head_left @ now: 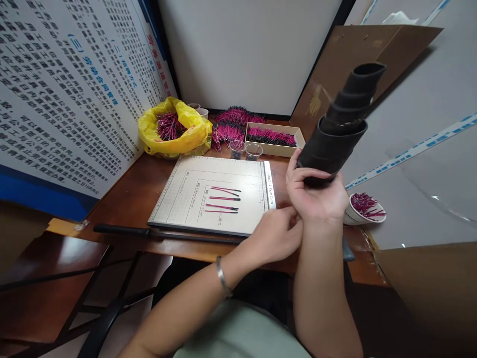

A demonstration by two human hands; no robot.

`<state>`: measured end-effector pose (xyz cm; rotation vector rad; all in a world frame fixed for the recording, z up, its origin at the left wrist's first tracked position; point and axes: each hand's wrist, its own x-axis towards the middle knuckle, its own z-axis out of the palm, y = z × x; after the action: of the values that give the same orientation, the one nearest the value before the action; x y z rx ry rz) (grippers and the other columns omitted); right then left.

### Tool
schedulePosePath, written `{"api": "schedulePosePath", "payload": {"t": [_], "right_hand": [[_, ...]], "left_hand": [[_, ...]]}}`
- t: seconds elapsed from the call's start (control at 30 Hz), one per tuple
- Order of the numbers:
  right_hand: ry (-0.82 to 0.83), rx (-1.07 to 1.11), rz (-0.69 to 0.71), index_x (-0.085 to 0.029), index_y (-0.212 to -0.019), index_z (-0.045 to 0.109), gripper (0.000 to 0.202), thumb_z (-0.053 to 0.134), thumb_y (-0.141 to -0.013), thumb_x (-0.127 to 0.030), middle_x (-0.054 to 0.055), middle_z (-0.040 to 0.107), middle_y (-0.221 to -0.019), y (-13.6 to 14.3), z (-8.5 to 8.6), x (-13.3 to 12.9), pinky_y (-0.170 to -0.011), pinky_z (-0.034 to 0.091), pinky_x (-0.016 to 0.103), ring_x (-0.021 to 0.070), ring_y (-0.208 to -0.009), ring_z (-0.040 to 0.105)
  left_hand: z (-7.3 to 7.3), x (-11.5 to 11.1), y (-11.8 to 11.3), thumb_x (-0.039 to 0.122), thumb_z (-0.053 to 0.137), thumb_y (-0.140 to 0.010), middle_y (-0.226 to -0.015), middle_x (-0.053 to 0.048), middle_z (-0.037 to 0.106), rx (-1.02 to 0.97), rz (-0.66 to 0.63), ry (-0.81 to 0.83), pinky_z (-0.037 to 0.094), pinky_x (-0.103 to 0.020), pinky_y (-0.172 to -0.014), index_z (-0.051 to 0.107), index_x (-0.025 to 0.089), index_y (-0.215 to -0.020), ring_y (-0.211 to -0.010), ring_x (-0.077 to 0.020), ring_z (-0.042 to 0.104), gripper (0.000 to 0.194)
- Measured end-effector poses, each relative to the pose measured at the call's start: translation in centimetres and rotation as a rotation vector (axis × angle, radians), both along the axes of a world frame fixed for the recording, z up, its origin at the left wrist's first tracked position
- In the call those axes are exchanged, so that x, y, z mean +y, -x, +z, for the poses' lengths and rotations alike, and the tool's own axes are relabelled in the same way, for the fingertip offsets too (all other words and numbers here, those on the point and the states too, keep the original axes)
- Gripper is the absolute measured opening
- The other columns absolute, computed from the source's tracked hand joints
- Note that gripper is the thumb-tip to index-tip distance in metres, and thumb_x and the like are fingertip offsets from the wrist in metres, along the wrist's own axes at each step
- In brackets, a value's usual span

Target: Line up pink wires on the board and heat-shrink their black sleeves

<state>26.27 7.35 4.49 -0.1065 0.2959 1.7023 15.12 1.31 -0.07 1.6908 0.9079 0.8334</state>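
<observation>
My right hand (316,191) is raised on the right, its fingers wrapped round the base of a dark rolled sheet (331,141) that stands tilted, with smaller rolls rising out of its top. Beside that wrist, my left hand (278,233) is closed near the cutter's right edge; its fingertips are partly hidden behind the right forearm, and anything in them cannot be made out. Several pink sticks with black ends (223,199) lie in rows on the gridded paper cutter (179,199). The cutter's black handle (121,229) points left along its front edge.
Behind the cutter are a yellow bag (149,132) of pink pieces, two clear cups (254,153), loose bundles (229,133) and a cardboard box (301,139) of sticks. A white cup (354,216) of sticks tilts at the right. Wall panels close off the back and sides.
</observation>
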Motion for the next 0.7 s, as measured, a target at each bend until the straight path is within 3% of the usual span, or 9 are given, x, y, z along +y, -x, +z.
{"api": "schedulePosePath", "payload": {"t": [0.07,0.13,0.27,0.37,0.5,0.6,0.63,0.7], "right_hand": [[0.044,-0.008,-0.015,-0.019,-0.136,0.044,0.06,0.043,-0.089,-0.056,0.016,0.056,-0.113,-1.5,-1.3,1.1,-0.035,0.046,0.021,0.0172,-0.074,0.062],[0.135,0.084,-0.074,-0.019,-0.139,0.045,0.063,0.042,-0.088,-0.056,0.016,0.053,-0.114,-2.6,-2.3,1.9,-0.035,0.046,0.023,0.0201,-0.082,0.063],[0.208,0.303,-0.08,-0.024,-0.144,0.047,0.062,0.047,-0.087,-0.047,0.014,0.052,-0.117,-3.5,-3.3,2.2,-0.037,0.048,0.028,0.0188,-0.073,0.06],[0.178,0.386,-0.035,-0.028,-0.142,0.052,0.058,0.049,-0.086,-0.038,0.013,0.056,-0.119,-3.8,-3.8,2.0,-0.039,0.048,0.031,0.0167,-0.065,0.057],[0.137,0.374,-0.051,-0.03,-0.148,0.044,0.061,0.048,-0.086,-0.034,0.012,0.062,-0.121,-3.4,-3.8,2.0,-0.038,0.046,0.03,0.0133,-0.052,0.052],[0.133,0.156,-0.12,-0.024,-0.148,0.043,0.056,0.036,-0.094,-0.041,0.013,0.065,-0.115,-2.0,-3.2,0.9,-0.038,0.042,0.029,0.0128,-0.049,0.049],[0.123,-0.021,-0.148,-0.022,-0.143,0.048,0.054,0.028,-0.098,-0.043,0.012,0.066,-0.108,-1.4,-2.9,0.0,-0.038,0.04,0.029,0.0128,-0.048,0.047],[-0.037,-0.593,-0.122,-0.027,-0.121,0.062,0.05,0.021,-0.102,-0.049,0.007,0.066,-0.093,-0.4,-2.3,-3.0,-0.041,0.039,0.029,0.0135,-0.049,0.043]], "left_hand": [[0.0,-1.3,2.6,0.034,0.035,-0.103,-0.068,-0.003,0.065,0.128,0.016,0.012,0.049,-0.032,-0.067,0.057,0.02,-0.074,-0.063,-0.0179,0.062,0.039],[-0.3,-2.1,5.1,0.032,0.025,-0.104,-0.06,-0.001,0.059,0.194,0.109,0.0,0.045,-0.03,-0.064,0.05,0.022,-0.068,-0.059,-0.0159,0.058,0.046],[-1.0,-1.2,9.7,0.036,0.026,-0.103,-0.051,0.005,0.044,0.233,0.382,-0.058,0.037,-0.029,-0.054,0.051,0.023,-0.081,-0.046,-0.014,0.045,0.035],[-0.9,0.6,12.0,0.027,0.031,-0.098,-0.05,0.008,0.041,0.264,0.499,-0.102,0.033,-0.028,-0.05,0.056,0.021,-0.103,-0.044,-0.0144,0.04,0.027],[-0.4,3.0,13.4,0.017,0.036,-0.086,-0.052,0.003,0.047,0.468,0.594,-0.232,0.034,-0.029,-0.055,0.053,0.022,-0.076,-0.05,-0.0153,0.046,0.02],[-0.2,4.2,13.5,0.02,0.037,-0.086,-0.059,0.0,0.056,0.636,0.651,-0.315,0.037,-0.031,-0.06,0.058,0.021,-0.077,-0.057,-0.0176,0.052,0.022],[-0.3,4.5,13.5,0.021,0.038,-0.088,-0.064,-0.001,0.06,0.679,0.642,-0.335,0.039,-0.032,-0.063,0.062,0.02,-0.085,-0.062,-0.0191,0.055,0.024],[-0.5,4.9,13.6,0.025,0.04,-0.092,-0.079,-0.005,0.069,0.732,0.587,-0.387,0.045,-0.034,-0.072,0.066,0.019,-0.104,-0.079,-0.0231,0.062,0.029]]}}
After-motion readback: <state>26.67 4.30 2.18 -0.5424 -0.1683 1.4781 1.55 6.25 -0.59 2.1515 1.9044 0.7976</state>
